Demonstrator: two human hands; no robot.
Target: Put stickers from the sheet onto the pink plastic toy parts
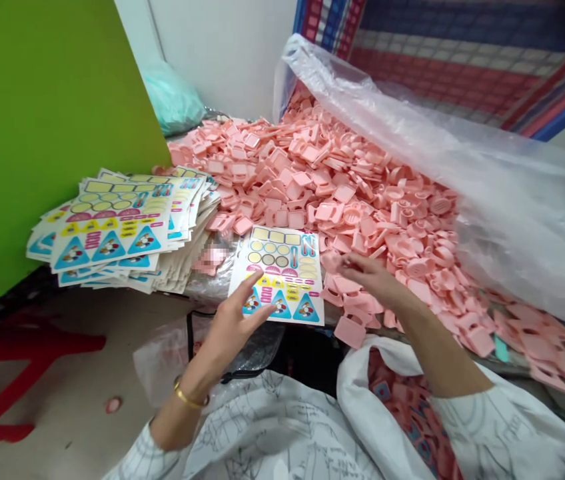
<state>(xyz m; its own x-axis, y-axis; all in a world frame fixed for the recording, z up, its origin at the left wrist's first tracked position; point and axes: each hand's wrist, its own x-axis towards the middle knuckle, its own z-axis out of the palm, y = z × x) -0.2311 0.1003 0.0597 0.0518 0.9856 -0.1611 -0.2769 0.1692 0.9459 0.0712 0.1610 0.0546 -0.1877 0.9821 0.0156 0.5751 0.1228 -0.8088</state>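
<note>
A white sticker sheet [242,285] printed with yellow, pink and blue shapes lies at the front edge of the work surface. My left hand [235,317] is over its lower left part, thumb and fingers apart, holding nothing. To the right of the sheet, my right hand [375,279] reaches in among pink plastic pieces [307,180]. Its fingers are stretched out close to one pink piece [331,262], with no clear grip on it. The fingertips are slightly blurred. More small pink pieces are heaped behind and to the right of both hands.
A thick stack of sticker sheets [112,220] stands at left beside a green panel [47,120]. Clear plastic sheeting [412,120] borders the heap. An open white sack [362,393] on my lap holds pink pieces with stickers. A red stool [27,353] stands at lower left.
</note>
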